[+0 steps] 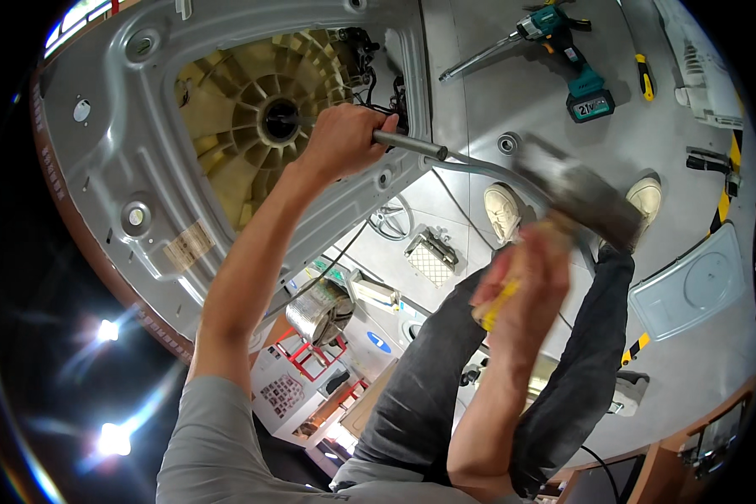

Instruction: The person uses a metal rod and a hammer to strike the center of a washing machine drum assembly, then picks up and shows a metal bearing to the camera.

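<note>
My left hand [344, 141] is wrapped round a grey metal rod [413, 145], whose far end goes into the dark round hub hole [280, 120] of a yellowish ribbed plastic tub [227, 101]. The tub shows through the opening in a grey sheet-metal appliance cabinet [126, 109]. My right hand [525, 281], smeared by motion, grips a hammer [592, 202] by its yellow handle. The blurred, blocky hammer head is to the right of the rod's free end and apart from it. A grey hose [487, 170] passes behind the hammer.
On the tiled floor at upper right lie a teal cordless power tool [567, 63] with a long shaft, a yellow-black screwdriver [644, 77] and a small metal ring [508, 144]. A spoked wheel [392, 220] is under the cabinet's edge. A translucent cover [695, 284] lies at right, beyond my shoes [502, 212].
</note>
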The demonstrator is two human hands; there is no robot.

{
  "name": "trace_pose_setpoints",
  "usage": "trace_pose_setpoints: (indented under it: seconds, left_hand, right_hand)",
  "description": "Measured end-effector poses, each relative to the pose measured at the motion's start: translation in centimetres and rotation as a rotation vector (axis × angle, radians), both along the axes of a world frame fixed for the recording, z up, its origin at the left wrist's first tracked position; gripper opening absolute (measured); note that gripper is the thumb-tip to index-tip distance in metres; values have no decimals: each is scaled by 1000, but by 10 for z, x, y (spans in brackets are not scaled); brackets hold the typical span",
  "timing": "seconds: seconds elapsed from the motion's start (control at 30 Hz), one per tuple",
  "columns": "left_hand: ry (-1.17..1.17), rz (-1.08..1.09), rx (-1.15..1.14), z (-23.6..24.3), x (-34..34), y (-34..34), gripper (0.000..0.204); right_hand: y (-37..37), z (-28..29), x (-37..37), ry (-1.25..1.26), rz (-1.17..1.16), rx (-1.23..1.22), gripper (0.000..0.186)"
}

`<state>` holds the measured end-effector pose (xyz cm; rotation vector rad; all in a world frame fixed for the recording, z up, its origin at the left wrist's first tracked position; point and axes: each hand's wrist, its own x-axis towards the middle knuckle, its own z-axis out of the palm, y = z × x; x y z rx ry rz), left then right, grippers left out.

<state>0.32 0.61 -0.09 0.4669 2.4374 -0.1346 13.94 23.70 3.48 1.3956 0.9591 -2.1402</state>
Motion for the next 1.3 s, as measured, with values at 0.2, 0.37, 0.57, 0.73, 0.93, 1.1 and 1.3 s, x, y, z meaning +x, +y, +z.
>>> trace_pose_setpoints:
  seconds: [0.2, 0.37, 0.57, 0.73, 0.93, 1.1, 1.3]
  left_hand:
    - [0, 2, 31, 1, -5, -3, 36]
    - [-6, 41, 31, 10, -13, -13, 30]
    - [9, 24, 185, 9, -11, 2, 33]
    - [14, 23, 171, 10, -14, -5, 32]
    - [-38, 87, 68, 14, -17, -12, 27]
    - [-43, -12, 123, 5, -5, -1, 36]
    - [-97, -9, 69, 8, 3, -11, 33]
  right_hand:
    - [31, 14, 10, 0, -351, 208, 31]
    - [-30, 2, -7, 86, 77, -38, 22]
    - [43, 21, 0, -14, -305, 199, 28]
    - [44, 30, 1, -55, -326, 256, 28]
    - [4, 6, 2, -25, 43, -11, 21]
    - [72, 29, -6, -54, -360, 360, 31]
    - [-28, 4, -12, 221, 512, 265, 26]
